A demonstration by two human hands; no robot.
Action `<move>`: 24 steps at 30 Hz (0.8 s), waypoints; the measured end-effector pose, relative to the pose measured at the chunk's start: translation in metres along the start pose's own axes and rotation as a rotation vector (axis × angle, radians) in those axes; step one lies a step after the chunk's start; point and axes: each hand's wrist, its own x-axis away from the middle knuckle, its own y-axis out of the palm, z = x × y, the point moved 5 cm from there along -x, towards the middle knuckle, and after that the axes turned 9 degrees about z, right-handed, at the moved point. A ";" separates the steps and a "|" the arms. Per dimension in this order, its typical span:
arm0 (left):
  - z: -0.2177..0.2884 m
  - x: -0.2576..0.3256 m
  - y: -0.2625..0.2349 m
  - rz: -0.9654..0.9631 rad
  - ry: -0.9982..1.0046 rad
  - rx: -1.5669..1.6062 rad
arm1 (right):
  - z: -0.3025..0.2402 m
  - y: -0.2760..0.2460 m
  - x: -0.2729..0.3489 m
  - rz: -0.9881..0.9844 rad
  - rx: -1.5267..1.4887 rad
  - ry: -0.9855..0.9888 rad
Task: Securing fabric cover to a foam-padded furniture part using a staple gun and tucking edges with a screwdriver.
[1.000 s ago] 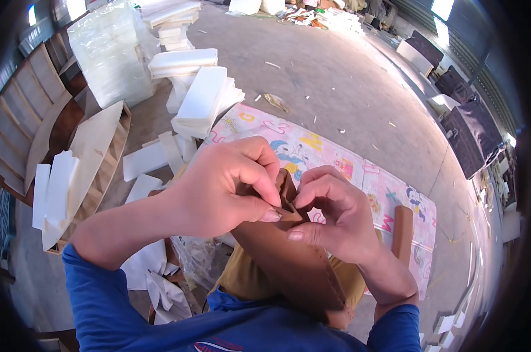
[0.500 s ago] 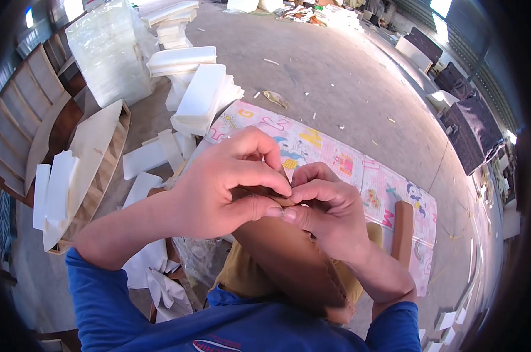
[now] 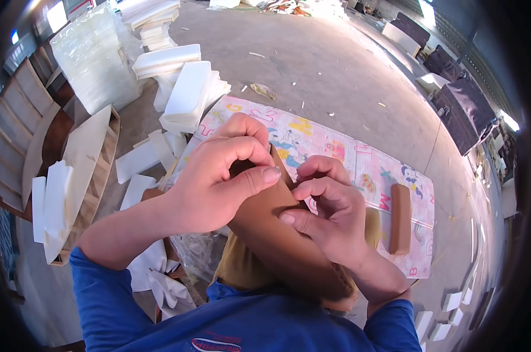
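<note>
Across my lap lies a long brown leather-like cover (image 3: 271,232), tilted up toward my hands, with a rough seam along its lower right side. My left hand (image 3: 215,182) grips the cover's upper end, thumb on top and fingers curled behind the edge. On the right edge, my right hand (image 3: 334,217) has its thumb on the brown surface and its index finger at the fold, pinching it. The other fingers of that hand are curled. What lies inside the fold is hidden.
A padded brown bar (image 3: 401,218) rests on a patterned play mat (image 3: 330,146) in front of me. White foam blocks (image 3: 186,97), a plastic-wrapped stack (image 3: 92,58) and a wooden frame (image 3: 89,182) stand to the left. Dark furniture pieces (image 3: 465,111) sit at the far right.
My fingertips, which met at the cover's edge, have moved apart. The left hand has gone up and left, and more of the brown cover shows between the hands.
</note>
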 end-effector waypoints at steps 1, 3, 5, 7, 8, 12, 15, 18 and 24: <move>0.001 -0.001 0.001 0.005 0.035 -0.016 | 0.001 0.000 0.001 0.006 0.026 -0.020; 0.001 -0.001 0.001 0.017 0.053 -0.057 | 0.002 0.001 0.000 0.014 0.049 -0.023; 0.002 -0.003 0.001 0.001 0.057 -0.081 | 0.002 0.005 -0.004 0.019 0.048 0.017; 0.002 -0.004 0.000 -0.042 0.047 -0.090 | -0.003 0.007 -0.011 -0.005 0.125 -0.043; 0.001 -0.006 0.000 -0.061 -0.002 -0.072 | -0.006 0.008 -0.014 -0.019 0.167 -0.079; -0.003 -0.001 -0.006 -0.010 0.045 -0.034 | 0.001 0.007 -0.013 0.017 0.082 0.031; -0.007 0.007 -0.010 0.006 0.084 -0.023 | 0.000 0.009 -0.012 0.001 0.052 0.070; -0.014 0.014 -0.005 0.024 0.035 0.053 | -0.001 0.009 -0.013 -0.023 0.063 0.098; -0.010 0.013 -0.003 0.030 0.087 0.064 | -0.003 0.010 -0.010 -0.058 -0.045 0.084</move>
